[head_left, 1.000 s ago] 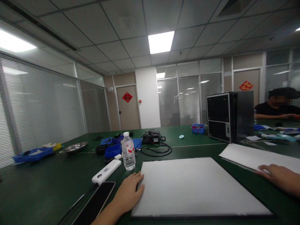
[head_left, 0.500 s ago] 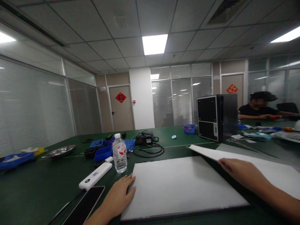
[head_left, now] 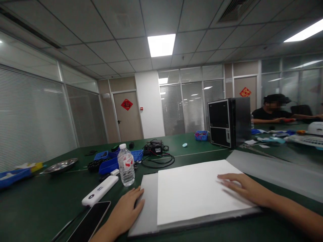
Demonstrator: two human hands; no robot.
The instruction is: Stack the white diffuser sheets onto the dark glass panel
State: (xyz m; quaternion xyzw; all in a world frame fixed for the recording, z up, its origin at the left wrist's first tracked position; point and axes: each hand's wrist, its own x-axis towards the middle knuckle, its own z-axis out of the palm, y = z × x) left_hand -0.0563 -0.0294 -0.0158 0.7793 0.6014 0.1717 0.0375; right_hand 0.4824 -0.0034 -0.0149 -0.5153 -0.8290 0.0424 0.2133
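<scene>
A white sheet of paper (head_left: 191, 191) lies on a pale grey board (head_left: 147, 208) on the green table (head_left: 37, 205), leaving a strip of board bare at the left. My right hand (head_left: 242, 189) rests flat on the sheet's right part with its fingers spread. At the board's left edge my left hand (head_left: 127, 211) lies with fingers stretched out, holding nothing. More pale sheets (head_left: 275, 173) lie to the right.
Left of the board are a black phone (head_left: 88, 226), a white device (head_left: 99, 191) and a water bottle (head_left: 125, 165). Behind stand blue bins (head_left: 111, 161), black cables (head_left: 157, 158), a metal dish (head_left: 60, 165) and a computer tower (head_left: 229, 121). Another person (head_left: 274, 109) sits far right.
My right hand has carried a white sheet from the stack at the right over onto the board and now presses it flat. The left hand has stayed at the board's edge.
</scene>
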